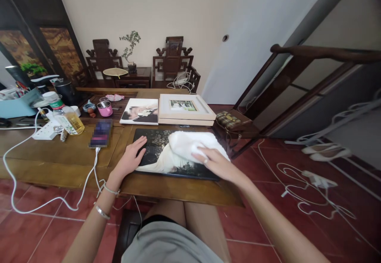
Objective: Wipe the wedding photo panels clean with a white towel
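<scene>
A dark glossy photo panel [157,144] lies flat near the front edge of the wooden table [59,155]. My left hand [131,157] rests flat on the panel's left edge, fingers stretched out. My right hand [212,161] presses a white cloth [190,142] down on the panel's right half, fingers laid over the cloth's near edge.
Behind the panel lie a printed photo board [139,111] and a framed picture [184,107]. A phone [101,134] on a white cable, a power strip [47,130], a bottle [70,120] and a pink cup [105,108] crowd the left. Cables [312,181] lie on the red tile floor at right.
</scene>
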Action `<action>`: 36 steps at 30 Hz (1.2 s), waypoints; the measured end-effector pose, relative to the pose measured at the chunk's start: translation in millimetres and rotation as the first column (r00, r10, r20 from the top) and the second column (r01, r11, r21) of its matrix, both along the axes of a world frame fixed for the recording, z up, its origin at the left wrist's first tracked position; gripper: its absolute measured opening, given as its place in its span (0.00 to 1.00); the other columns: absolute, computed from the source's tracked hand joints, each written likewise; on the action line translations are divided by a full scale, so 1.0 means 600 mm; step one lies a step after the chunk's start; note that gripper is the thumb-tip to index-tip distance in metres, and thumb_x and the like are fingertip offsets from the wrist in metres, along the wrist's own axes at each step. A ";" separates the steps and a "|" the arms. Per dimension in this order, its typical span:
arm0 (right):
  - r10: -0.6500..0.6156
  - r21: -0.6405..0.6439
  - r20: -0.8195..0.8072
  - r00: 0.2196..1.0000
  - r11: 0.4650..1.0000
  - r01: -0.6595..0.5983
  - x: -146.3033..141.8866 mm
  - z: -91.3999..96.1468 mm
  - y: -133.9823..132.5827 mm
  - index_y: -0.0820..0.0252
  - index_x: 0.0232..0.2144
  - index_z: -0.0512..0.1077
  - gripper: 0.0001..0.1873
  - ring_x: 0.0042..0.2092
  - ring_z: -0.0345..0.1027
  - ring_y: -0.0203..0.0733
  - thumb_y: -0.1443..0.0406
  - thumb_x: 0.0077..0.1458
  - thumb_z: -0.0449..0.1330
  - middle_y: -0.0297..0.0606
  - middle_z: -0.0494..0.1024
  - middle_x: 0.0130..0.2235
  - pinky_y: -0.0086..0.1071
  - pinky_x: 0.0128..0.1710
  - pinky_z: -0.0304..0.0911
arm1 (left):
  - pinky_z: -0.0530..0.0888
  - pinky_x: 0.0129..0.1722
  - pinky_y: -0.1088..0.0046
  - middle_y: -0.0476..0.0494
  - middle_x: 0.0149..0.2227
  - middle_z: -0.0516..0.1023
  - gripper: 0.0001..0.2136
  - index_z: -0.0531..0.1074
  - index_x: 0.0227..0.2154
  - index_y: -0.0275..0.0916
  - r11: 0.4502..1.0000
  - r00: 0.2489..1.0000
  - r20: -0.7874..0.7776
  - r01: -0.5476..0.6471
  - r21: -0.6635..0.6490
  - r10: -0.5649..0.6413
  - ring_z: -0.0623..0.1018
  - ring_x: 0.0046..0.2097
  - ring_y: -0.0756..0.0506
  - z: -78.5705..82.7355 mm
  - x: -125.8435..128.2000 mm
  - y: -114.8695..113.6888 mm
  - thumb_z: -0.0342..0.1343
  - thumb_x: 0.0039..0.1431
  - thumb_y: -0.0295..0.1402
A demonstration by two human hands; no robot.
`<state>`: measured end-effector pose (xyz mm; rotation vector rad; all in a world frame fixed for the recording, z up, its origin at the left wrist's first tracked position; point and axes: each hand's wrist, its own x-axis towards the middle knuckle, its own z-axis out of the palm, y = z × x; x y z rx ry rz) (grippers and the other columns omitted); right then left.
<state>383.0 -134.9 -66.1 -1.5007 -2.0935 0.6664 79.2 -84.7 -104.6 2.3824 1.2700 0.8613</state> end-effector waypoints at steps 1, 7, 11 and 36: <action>0.003 0.011 -0.008 1.000 1.000 -0.003 -0.001 0.003 0.025 0.56 0.26 0.70 0.23 0.45 0.69 0.54 0.48 0.56 0.46 0.38 0.78 0.36 0.46 0.49 0.60 | 0.59 0.61 0.59 0.39 0.60 0.64 0.19 0.64 0.55 0.36 1.000 1.000 0.001 0.003 -0.001 -0.003 0.61 0.62 0.43 0.001 0.000 0.000 0.43 0.63 0.34; 0.042 0.078 -0.016 0.999 0.996 -0.040 -0.006 0.011 0.107 0.58 0.26 0.68 0.23 0.39 0.68 0.47 0.50 0.58 0.44 0.36 0.76 0.34 0.40 0.47 0.60 | 0.59 0.62 0.60 0.40 0.60 0.64 0.19 0.64 0.56 0.37 1.000 1.000 0.011 0.012 -0.002 -0.012 0.61 0.62 0.44 0.001 -0.002 -0.001 0.43 0.64 0.34; 0.037 0.058 0.012 0.999 0.998 -0.038 -0.003 0.009 0.080 0.57 0.26 0.68 0.22 0.39 0.68 0.48 0.50 0.58 0.44 0.37 0.76 0.33 0.41 0.47 0.60 | 0.59 0.61 0.59 0.40 0.60 0.64 0.19 0.63 0.56 0.37 1.000 1.000 0.006 0.007 -0.003 -0.007 0.61 0.62 0.44 0.000 -0.001 0.000 0.43 0.63 0.34; 0.059 0.109 0.061 0.996 0.992 -0.065 -0.063 0.013 0.098 0.57 0.28 0.69 0.18 0.44 0.68 0.50 0.55 0.60 0.44 0.38 0.76 0.35 0.44 0.52 0.56 | 0.57 0.62 0.57 0.35 0.62 0.58 0.20 0.62 0.56 0.31 1.000 1.000 -0.002 -0.011 -0.004 0.011 0.57 0.64 0.43 -0.002 0.000 0.000 0.42 0.64 0.34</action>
